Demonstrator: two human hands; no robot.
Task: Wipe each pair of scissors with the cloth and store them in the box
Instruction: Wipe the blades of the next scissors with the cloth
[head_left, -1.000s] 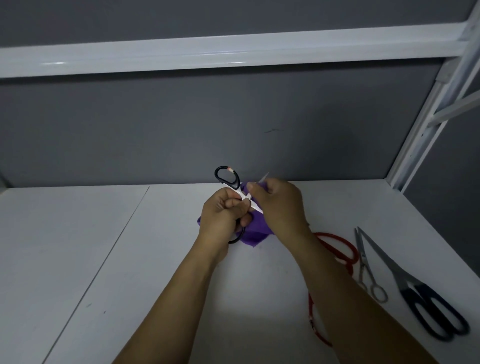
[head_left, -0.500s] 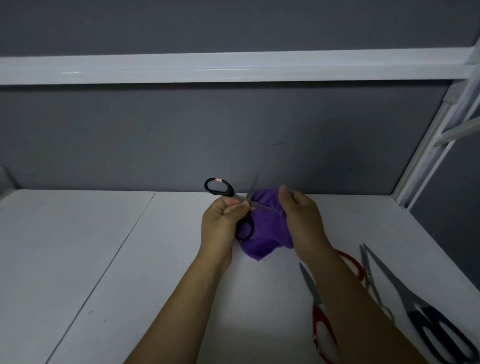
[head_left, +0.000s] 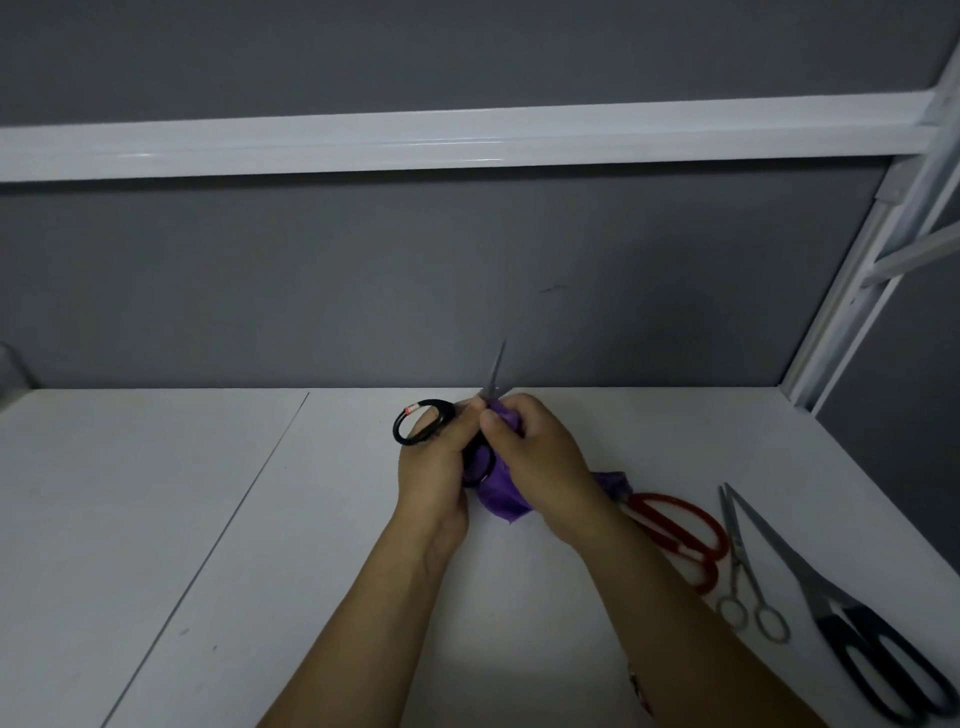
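My left hand (head_left: 436, 467) grips the black-handled scissors (head_left: 423, 423) by their handles, above the white table. One blade tip points up past my fingers. My right hand (head_left: 540, 462) holds the purple cloth (head_left: 501, 501) bunched around the scissors' blades. Red-handled scissors (head_left: 675, 525) lie on the table to the right, partly hidden by my right forearm. Next to them lie small all-metal scissors (head_left: 748, 577) and large black-handled scissors (head_left: 852, 623). No box is in view.
The white table (head_left: 260, 545) has a seam running diagonally on its left side. A grey wall stands behind it, with a white shelf rail (head_left: 467, 135) above and a white frame post (head_left: 852, 291) at the right.
My right hand with the cloth has slid down the blades toward the handles, leaving one blade tip bare and pointing up. The camera view has shifted slightly.
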